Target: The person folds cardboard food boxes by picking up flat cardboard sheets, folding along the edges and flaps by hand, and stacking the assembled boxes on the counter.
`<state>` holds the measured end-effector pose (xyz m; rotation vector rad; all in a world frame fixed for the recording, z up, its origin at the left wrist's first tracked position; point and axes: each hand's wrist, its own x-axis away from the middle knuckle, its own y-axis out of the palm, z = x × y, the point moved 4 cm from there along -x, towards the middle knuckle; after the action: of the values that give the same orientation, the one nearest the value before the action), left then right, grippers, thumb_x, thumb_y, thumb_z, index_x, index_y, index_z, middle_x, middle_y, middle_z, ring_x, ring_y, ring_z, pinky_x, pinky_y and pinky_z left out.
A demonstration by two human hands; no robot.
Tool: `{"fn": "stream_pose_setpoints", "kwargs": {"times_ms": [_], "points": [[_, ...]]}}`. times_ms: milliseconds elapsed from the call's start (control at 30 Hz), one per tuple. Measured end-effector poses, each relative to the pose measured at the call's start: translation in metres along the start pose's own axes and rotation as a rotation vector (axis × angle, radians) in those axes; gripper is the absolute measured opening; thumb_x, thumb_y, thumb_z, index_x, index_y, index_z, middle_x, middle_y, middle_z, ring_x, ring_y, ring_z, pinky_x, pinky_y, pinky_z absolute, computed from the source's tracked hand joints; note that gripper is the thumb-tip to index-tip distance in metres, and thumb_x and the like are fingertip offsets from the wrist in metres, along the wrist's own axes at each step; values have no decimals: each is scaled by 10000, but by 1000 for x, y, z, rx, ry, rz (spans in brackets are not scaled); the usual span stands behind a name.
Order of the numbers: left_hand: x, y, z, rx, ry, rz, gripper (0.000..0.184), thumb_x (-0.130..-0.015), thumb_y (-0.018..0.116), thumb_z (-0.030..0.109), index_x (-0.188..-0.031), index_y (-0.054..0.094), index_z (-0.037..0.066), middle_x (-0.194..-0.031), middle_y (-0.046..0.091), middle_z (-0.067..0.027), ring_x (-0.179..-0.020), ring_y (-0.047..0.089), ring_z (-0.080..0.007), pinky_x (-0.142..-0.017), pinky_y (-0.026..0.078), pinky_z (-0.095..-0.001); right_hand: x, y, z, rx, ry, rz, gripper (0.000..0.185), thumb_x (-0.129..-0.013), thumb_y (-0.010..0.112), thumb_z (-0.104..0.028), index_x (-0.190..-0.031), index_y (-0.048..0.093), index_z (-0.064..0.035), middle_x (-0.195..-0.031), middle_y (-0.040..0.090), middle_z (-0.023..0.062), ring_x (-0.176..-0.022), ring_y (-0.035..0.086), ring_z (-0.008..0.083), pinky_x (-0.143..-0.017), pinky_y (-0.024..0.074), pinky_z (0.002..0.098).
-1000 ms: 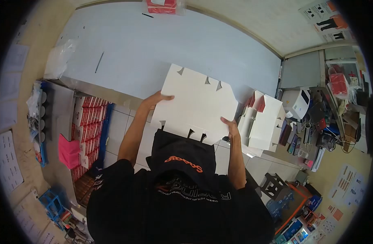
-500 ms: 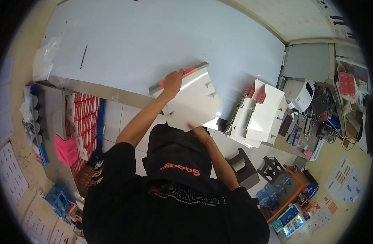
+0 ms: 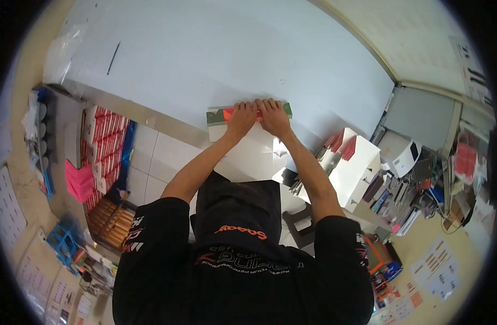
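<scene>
A flat cardboard box blank (image 3: 243,157) lies at the table's near edge, its white side up and a green and red printed strip (image 3: 218,116) folded along its far side. My left hand (image 3: 242,120) grips this strip near the middle, fingers curled over it. Close beside it, my right hand (image 3: 274,118) has its fingers bent over the same strip. The thumbs and the underside of the cardboard are hidden. To the right rests a stack of white box blanks (image 3: 352,170) with red flaps.
The pale table (image 3: 205,54) has a dark line (image 3: 113,58) on its left part. A white printer (image 3: 400,154) stands at right among stationery and cables. Red and white boxes (image 3: 105,143) fill a shelf at left, beside a pink sheet (image 3: 79,181). A dark stool (image 3: 301,230) stands below.
My right hand has moved up from the blank's near edge to its far strip, beside my left hand. The blank has turned, so the strip now runs nearly level. The view has shifted.
</scene>
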<state>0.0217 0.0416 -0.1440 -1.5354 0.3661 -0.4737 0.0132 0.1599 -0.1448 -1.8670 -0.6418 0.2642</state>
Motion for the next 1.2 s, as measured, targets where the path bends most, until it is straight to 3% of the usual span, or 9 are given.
{"fn": "stream_pose_setpoints", "kwargs": {"times_ms": [233,267,367,433,633,700,767,833,1200], "points": [[2,6,-28,372,-2,149,484,-886,557,277,-1254,470,-25,-1002,632,-145,-975,587,-395,-873,450,-477,8,16,-5,-7,97,209,552,-741,593,-178,-1263,475,-40,-1172,510,120,-1160,444,305,-1024,311,449],[-18,23,-51,642,-190,-316,499,-901,544,314,-1259,478,-28,-954,646,-172,-936,606,-404,-821,473,-485,7,17,-4,41,102,195,550,-742,580,-168,-1266,472,-38,-1172,504,126,-1157,442,301,-1026,315,442],[-8,52,-51,670,-352,-359,473,-910,520,420,-728,657,5,-681,640,-191,-777,655,-367,-740,517,-473,11,16,-6,70,115,116,544,-751,559,-147,-1274,467,-31,-1170,497,137,-1159,435,301,-1031,319,435],[-9,22,-37,274,-233,-61,411,-931,519,290,-621,621,41,-642,623,-174,-678,644,-343,-656,523,-435,2,11,-2,62,119,72,539,-759,551,-136,-1280,465,-25,-1169,496,143,-1165,431,306,-1033,318,436],[-1,13,-40,379,-358,159,258,-901,534,135,-664,607,64,-564,581,-128,-540,601,-305,-523,499,-384,7,-21,-22,351,-82,-168,609,-785,594,-206,-1319,413,22,-1146,509,169,-1113,462,328,-1016,332,444],[2,16,-40,391,-352,219,264,-902,532,138,-659,602,64,-564,583,-123,-543,602,-300,-530,499,-383,-9,-17,-5,-186,45,-107,575,-800,627,-287,-1236,455,47,-1052,568,200,-975,540,347,-901,418,447],[0,17,-39,403,-336,295,270,-904,530,142,-655,598,65,-565,585,-118,-545,603,-296,-537,499,-383,-22,1,-5,-196,104,-114,325,-840,614,-281,-975,576,12,-864,628,186,-786,595,328,-726,461,438],[1,17,-40,424,-339,339,292,-904,534,154,-632,594,65,-580,595,-111,-568,611,-280,-550,501,-375,-26,11,-5,-104,214,348,255,-883,569,-216,-694,567,-44,-675,614,132,-649,588,293,-624,443,417],[2,28,-38,405,-386,277,309,-875,575,169,-578,571,84,-599,606,-66,-589,604,-220,-561,498,-344,-28,27,4,-78,255,401,290,-893,545,-160,-616,573,-78,-610,588,76,-620,583,230,-607,423,357]]}}
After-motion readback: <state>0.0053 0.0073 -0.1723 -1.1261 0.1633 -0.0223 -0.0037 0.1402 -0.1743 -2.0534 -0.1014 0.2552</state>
